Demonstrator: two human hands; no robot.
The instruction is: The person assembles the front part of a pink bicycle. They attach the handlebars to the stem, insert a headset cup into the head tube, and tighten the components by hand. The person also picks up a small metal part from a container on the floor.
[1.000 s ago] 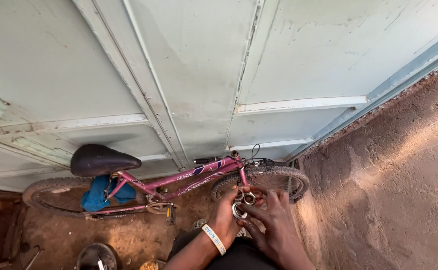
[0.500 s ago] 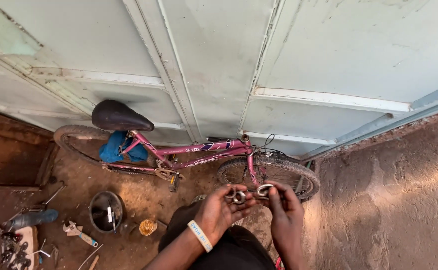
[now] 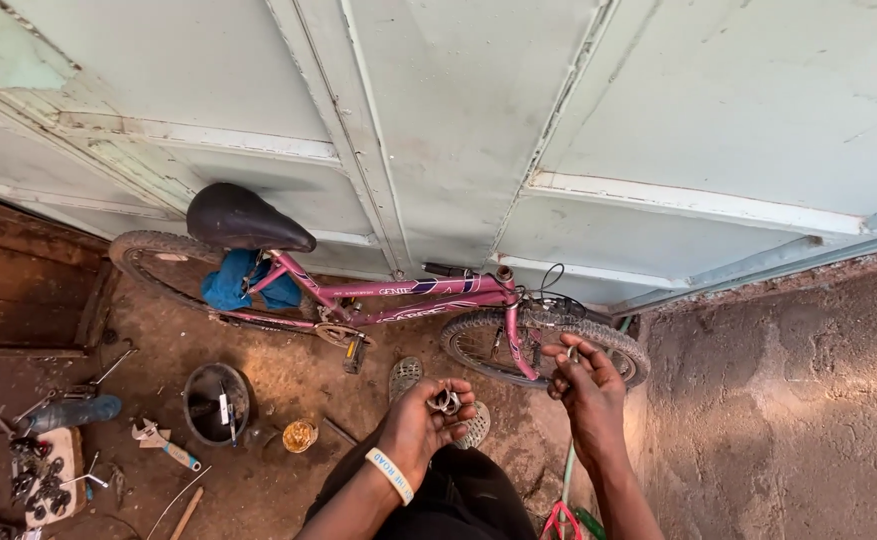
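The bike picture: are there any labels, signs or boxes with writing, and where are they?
Wristband: on the left hand's wrist, a white band with dark lettering.
Bike frame: pink tubes with small pale and dark markings, leaning at the grey metal door.
No boxes, signs or screens show.

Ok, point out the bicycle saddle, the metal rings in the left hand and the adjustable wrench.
bicycle saddle (image 3: 243, 218), head view, top.
metal rings (image 3: 445, 401), head view, middle of cluster.
adjustable wrench (image 3: 163, 444), head view, shaft.
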